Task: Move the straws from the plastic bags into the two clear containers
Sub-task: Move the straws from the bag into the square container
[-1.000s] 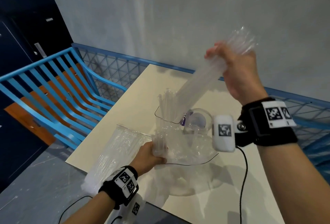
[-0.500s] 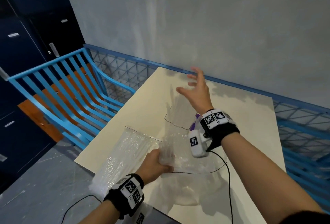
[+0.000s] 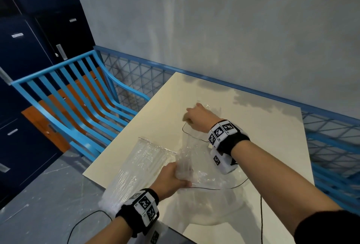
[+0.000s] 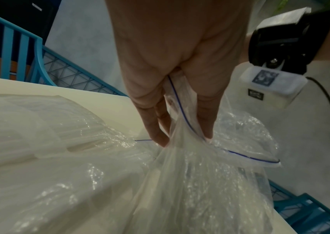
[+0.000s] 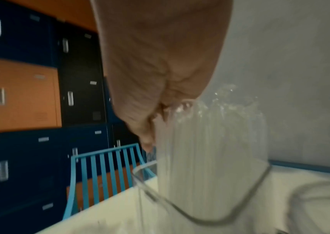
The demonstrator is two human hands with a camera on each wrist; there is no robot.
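On the cream table (image 3: 263, 146), clear straws (image 5: 210, 150) stand upright in a clear container (image 3: 190, 136), whose rim (image 5: 180, 212) shows in the right wrist view. My right hand (image 3: 194, 116) sits on the tops of these straws (image 3: 211, 108) with its fingers (image 5: 148, 136) curled down over them. My left hand (image 3: 171, 177) grips the bunched mouth of a crumpled plastic bag (image 3: 210, 177) near the table's front edge. Its fingers (image 4: 156, 126) pinch the bag (image 4: 200, 190) at its blue seal line. A second bag full of straws (image 3: 140, 165) lies to the left.
A blue slatted chair (image 3: 78, 97) stands left of the table, and blue mesh fencing (image 3: 331, 146) runs along the back and right. Dark and orange lockers (image 5: 19, 95) stand beyond the chair. A black cable (image 3: 261, 214) hangs from my right wrist over the table.
My right hand let go of the straw bundle it held tilted into the container, opened above it, then came down onto the straw tops. The left hand kept its grip on the bag.
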